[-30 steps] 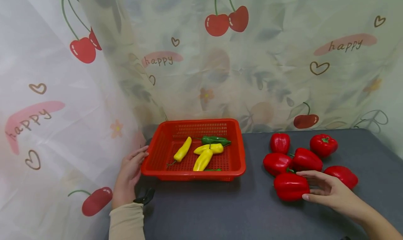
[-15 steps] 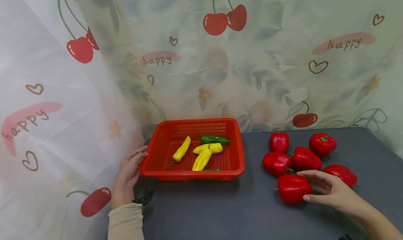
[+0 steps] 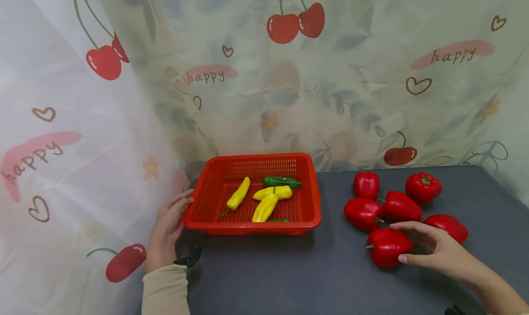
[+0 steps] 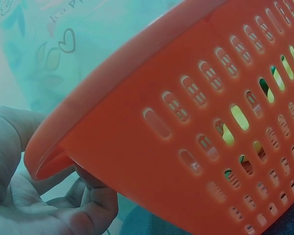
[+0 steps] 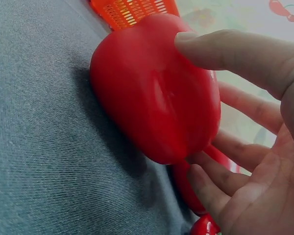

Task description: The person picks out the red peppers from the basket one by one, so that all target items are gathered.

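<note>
My left hand (image 3: 166, 227) grips the left rim of a red plastic basket (image 3: 252, 226); in the left wrist view the thumb and curled fingers pinch that rim (image 4: 88, 90). Inside the basket lie 3 yellow peppers (image 3: 238, 194), a green pepper (image 3: 283, 182) and a sliver of another green thing at the front wall. On the right, my right hand (image 3: 434, 247) holds a red bell pepper (image 3: 389, 247) between thumb and fingers, its stem pointing left. The right wrist view shows the thumb on the side of this bell pepper (image 5: 152, 93), low over the cloth.
Several more red bell peppers (image 3: 401, 206) lie behind and beside my right hand on the dark grey tabletop (image 3: 289, 278). A cherry-printed curtain (image 3: 314, 90) hangs along the back and left. A black strap (image 3: 189, 256) sits at my left wrist.
The red bell pepper in my right hand has turned and shifted slightly right, so its stem now shows on the left. My left hand and the basket stay put.
</note>
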